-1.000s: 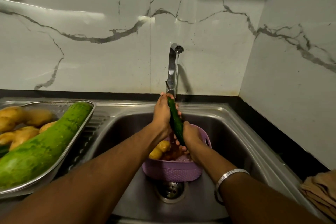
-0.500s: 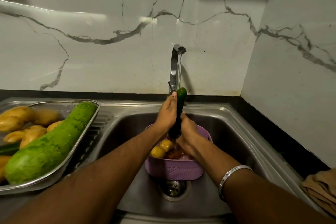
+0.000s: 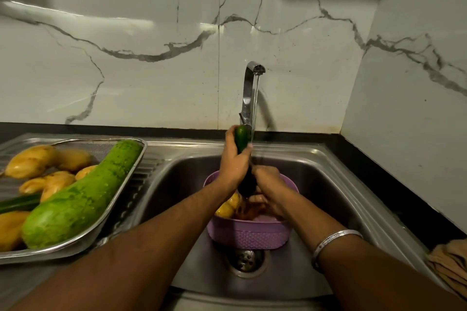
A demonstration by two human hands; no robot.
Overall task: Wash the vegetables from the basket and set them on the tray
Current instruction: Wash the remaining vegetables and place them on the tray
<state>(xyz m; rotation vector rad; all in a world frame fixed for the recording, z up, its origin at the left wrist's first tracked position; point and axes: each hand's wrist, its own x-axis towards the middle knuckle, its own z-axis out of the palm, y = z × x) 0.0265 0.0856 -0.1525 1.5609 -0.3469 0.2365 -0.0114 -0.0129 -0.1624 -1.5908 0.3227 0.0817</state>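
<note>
A dark green cucumber [image 3: 242, 139] stands nearly upright under the running tap [image 3: 250, 88]. My left hand [image 3: 233, 159] grips its upper half, the tip poking out above my fingers. My right hand [image 3: 267, 184] holds its lower end just above the purple basket [image 3: 246, 235], which sits in the sink over the drain. Yellow vegetables [image 3: 227, 206] and something reddish lie in the basket, partly hidden by my hands. The steel tray [image 3: 121, 207] on the left drainboard holds a big green gourd [image 3: 80, 197], several yellow vegetables [image 3: 30, 160] and a dark green cucumber [image 3: 19, 203].
The steel sink [image 3: 326, 184] fills the middle, its drain [image 3: 246, 260] in front of the basket. A black counter edge runs along the marble walls. A folded tan cloth [image 3: 449, 262] lies at the right edge.
The cucumber has swung from tilted to nearly upright and risen, with its tip now above my left hand. My right hand has slid down to its lower end.
</note>
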